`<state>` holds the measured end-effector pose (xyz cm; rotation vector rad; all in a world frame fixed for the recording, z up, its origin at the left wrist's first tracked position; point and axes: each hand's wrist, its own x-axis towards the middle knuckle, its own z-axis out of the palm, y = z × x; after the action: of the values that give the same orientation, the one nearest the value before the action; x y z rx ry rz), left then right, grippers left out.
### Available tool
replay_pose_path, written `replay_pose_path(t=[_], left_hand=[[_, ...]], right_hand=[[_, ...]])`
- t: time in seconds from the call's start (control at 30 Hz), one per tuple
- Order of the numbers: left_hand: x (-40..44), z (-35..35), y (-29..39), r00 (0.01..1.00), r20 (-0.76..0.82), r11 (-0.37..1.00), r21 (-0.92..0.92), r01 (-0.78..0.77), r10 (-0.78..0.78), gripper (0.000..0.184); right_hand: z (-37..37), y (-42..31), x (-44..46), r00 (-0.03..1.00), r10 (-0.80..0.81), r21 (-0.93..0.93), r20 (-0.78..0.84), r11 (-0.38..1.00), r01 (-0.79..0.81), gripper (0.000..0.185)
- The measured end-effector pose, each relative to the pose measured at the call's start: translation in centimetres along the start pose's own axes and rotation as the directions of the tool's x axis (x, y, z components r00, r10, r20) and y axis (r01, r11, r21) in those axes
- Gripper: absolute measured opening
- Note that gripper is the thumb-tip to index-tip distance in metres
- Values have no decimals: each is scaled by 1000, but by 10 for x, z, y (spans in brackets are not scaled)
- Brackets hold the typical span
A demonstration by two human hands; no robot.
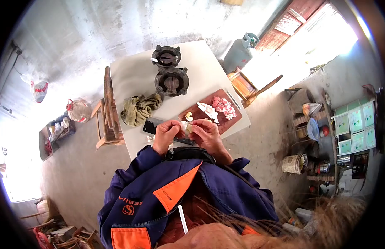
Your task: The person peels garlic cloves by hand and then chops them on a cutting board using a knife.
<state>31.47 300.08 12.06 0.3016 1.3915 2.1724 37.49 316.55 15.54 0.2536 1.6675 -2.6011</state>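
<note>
My left hand (167, 134) and my right hand (206, 135) meet over the near edge of the table, both closed in a pinch. Between their fingertips is a small pale piece (189, 128) that looks like a garlic clove with papery skin. Under and left of my hands lies a cleaver (152, 125), its dark handle (184, 141) partly hidden. A red-brown cutting board (230, 121) bears chopped white pieces (207, 111), a heap of pink-and-white cut meat (224, 107) and a yellowish piece (188, 116). White skin scraps (149, 138) lie left of the cleaver.
A crumpled green cloth (139, 109) and two black iron stove rings (171, 82) are on the pale table (132, 79). Wooden chairs (109, 112) flank it, with a gas cylinder (240, 52) behind. Shelves and a bucket (294, 163) stand at right.
</note>
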Motion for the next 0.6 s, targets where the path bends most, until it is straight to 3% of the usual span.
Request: replay_pose_path(t=[0.07, 0.13, 0.17, 0.2, 0.23, 0.27, 0.4, 0.47, 0.53, 0.6], left_hand=[[0, 2, 2, 999, -7, 999, 6, 36, -36, 13], [-3, 14, 12, 998, -38, 992, -118, 40, -45, 13], [-1, 17, 9, 998, -37, 992, -118, 41, -46, 13], [1, 20, 6, 996, -6, 986, 144, -86, 88, 14], [1, 22, 5, 976, 58, 896, 389, -215, 209, 16], [0, 22, 4, 990, 56, 919, 367, -142, 130, 17], [-2, 25, 4, 989, 8, 923, 360, -139, 145, 15], [-3, 22, 2, 996, 0, 972, 217, -87, 89, 13], [-2, 21, -3, 997, -11, 987, 142, -72, 75, 14], [-3, 21, -5, 998, -20, 996, 68, -58, 60, 14]], right_hand=[[-3, 2, 0, 1000, -22, -38, 5, 999, 22, 14], [-4, 1, 1, 999, -44, -79, 13, 996, 44, 13], [-4, 0, 0, 991, -135, -363, 3, 923, 127, 14], [-3, -1, -2, 975, -223, -616, 20, 765, 188, 15], [-4, 0, -3, 975, -222, -615, 20, 766, 187, 15], [-4, 3, -4, 964, -264, -630, 30, 744, 224, 16], [-4, -3, -9, 952, -300, -692, 63, 674, 258, 17], [-5, -4, -11, 952, -296, -724, 82, 639, 261, 17], [-7, -1, -10, 983, -181, -565, 12, 810, 156, 15], [-4, -1, -12, 987, -159, -501, -16, 856, 130, 13]])
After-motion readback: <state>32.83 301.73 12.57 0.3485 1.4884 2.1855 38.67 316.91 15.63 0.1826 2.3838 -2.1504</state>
